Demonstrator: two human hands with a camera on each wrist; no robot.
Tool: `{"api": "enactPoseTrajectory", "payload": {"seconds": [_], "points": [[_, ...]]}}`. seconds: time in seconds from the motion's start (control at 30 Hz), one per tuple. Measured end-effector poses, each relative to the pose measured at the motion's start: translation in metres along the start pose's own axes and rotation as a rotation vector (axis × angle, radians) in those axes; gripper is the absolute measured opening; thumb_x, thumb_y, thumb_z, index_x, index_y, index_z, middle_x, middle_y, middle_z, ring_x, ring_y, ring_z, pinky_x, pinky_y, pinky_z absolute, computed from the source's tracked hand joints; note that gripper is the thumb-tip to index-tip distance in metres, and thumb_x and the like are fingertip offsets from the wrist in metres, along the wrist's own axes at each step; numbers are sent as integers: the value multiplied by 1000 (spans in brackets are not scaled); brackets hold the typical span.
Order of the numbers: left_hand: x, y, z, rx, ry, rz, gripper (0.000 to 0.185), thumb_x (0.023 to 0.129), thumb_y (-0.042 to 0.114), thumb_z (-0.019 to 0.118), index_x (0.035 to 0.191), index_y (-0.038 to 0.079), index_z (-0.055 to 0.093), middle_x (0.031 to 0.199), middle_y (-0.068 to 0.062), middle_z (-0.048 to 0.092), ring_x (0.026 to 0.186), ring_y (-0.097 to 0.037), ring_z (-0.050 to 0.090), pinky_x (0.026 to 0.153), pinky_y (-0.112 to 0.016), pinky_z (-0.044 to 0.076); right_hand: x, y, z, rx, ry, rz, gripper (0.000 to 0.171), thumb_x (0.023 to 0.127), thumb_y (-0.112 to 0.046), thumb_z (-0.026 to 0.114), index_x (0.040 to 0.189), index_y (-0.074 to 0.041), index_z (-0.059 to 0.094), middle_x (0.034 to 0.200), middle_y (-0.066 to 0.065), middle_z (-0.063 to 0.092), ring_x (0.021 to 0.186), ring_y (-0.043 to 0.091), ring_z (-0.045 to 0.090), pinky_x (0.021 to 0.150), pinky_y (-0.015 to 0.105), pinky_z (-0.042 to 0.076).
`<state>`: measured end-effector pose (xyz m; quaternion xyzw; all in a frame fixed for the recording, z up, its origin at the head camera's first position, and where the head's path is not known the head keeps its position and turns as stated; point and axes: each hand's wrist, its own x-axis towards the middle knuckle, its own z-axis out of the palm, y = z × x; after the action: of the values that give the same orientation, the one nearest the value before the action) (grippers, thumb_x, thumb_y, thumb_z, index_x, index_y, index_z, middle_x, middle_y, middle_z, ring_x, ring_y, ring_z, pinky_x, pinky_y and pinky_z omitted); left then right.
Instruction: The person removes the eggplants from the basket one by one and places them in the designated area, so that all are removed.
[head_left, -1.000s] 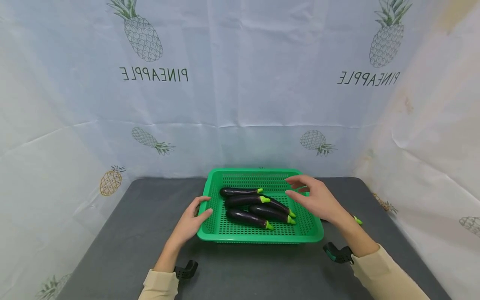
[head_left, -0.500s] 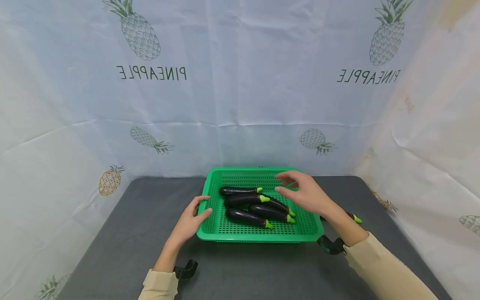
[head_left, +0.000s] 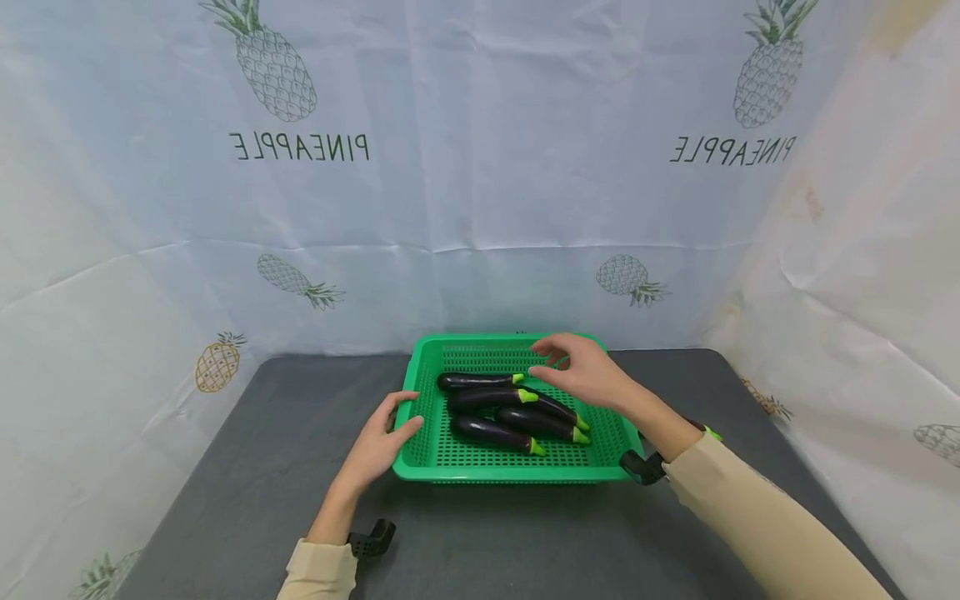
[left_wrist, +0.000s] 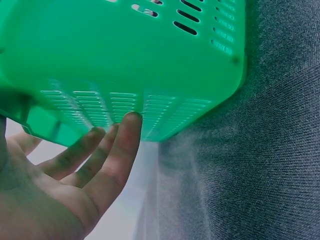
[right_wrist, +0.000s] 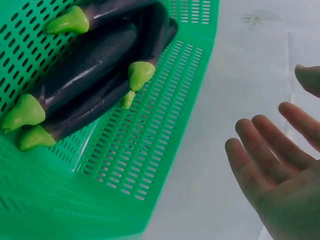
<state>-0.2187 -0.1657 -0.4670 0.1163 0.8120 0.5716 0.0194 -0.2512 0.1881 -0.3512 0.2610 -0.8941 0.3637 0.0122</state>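
Note:
A green plastic basket [head_left: 517, 475] with slotted walls holds several dark purple eggplants [head_left: 483, 401] with bright green stem ends. At its left side, my left hand [head_left: 375, 446] holds the rim, thumb and index finger over the edge. In the left wrist view, other fingers [left_wrist: 112, 157] lie against the outer wall [left_wrist: 115, 55] under the rim. My right hand [head_left: 588, 372] hovers over the basket's back right part, fingers spread and lightly bent, nothing in them. The right wrist view shows its fingertips apart from the eggplants [right_wrist: 85, 65].
Another eggplant [head_left: 708, 431] lies on the dark grey table [head_left: 480, 542] right of the basket, mostly hidden behind my right forearm. A pale cloth [head_left: 525, 167] with pineapple prints hangs behind the table and along both sides.
My right hand has moved left, from the basket's right edge to over its inside near the eggplants' stem ends. My left hand and the basket stay in place.

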Motion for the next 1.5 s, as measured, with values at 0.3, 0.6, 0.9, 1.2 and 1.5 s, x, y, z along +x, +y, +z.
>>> {"api": "enactPoseTrajectory", "payload": {"seconds": [0.3, 0.6, 0.9, 1.2, 1.5], "points": [[-2, -1, -1, 14, 8, -1, 54, 103, 33, 63, 150, 14, 44, 154, -18, 42, 139, -38, 46, 101, -56, 46, 23, 4, 12, 2, -60, -12, 43, 99, -32, 69, 134, -7, 63, 130, 10, 64, 112, 30, 62, 93, 45, 51], [-2, -1, -2, 8, 11, 9, 52, 104, 32, 62, 150, 14, 45, 155, -19, 41, 141, -39, 43, 102, -57, 45, 45, 13, 27, -20, -116, -25, 43, 101, -33, 66, 134, -7, 62, 131, 15, 62, 111, 26, 61, 91, 45, 51], [-4, 0, 1, 19, 11, -5, 53, 104, 30, 61, 151, 12, 44, 160, -19, 34, 147, -41, 33, 108, -62, 37, 58, 21, 51, -11, -193, -12, 46, 101, -32, 66, 136, -2, 60, 132, 19, 60, 117, 34, 59, 95, 48, 50], [-3, 2, 2, 3, 23, 12, 52, 104, 28, 62, 149, 10, 45, 153, -21, 43, 138, -40, 46, 100, -56, 46, 69, 33, 74, -8, -262, -30, 46, 101, -30, 66, 136, -1, 60, 132, 21, 59, 119, 36, 59, 96, 49, 50], [-1, 3, 3, 11, 35, 4, 51, 104, 28, 63, 149, 11, 46, 152, -18, 45, 135, -38, 50, 98, -55, 48, 75, 41, 94, -21, -277, -32, 44, 100, -29, 68, 132, -1, 62, 127, 18, 63, 115, 32, 62, 94, 48, 51]]}}
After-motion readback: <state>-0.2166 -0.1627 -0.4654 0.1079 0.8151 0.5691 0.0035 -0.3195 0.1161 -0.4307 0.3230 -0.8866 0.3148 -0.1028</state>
